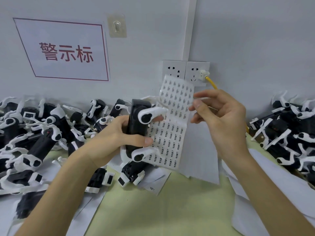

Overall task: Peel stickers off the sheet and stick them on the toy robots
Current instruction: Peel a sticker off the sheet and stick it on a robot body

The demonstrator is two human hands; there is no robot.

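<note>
On the left, a heap of black-and-white toy robots [34,133] is lying on the bench [170,210] under a wall sign [64,51], probably waiting within easy reach as the unlabelled stock.

The left hand [115,133] is gripping one toy robot [138,120] around its black body, thumb across the front. It is holding the robot upright so a flat face is turned towards the person, which would suit placing a label. The sticker sheet [173,126] is standing just behind this robot, and the left fingers appear to be pinning it against the robot's back. That way one hand is serving both jobs and the other is staying free.

The right hand [219,116] is hovering at the sheet's right edge with its fingers loosely curled and thumb and forefinger close together. It looks like a peeling pinch. The blur is hiding whether a sticker is already between them, so I cannot tell.

Behind the sheet, a yellow cable [211,82] is running from the wall sockets [185,70]. White sheets [204,167] are lying on the bench below. On the far right, a second heap of robots [289,133] is lying apart from the first, perhaps to keep finished ones separate.
</note>
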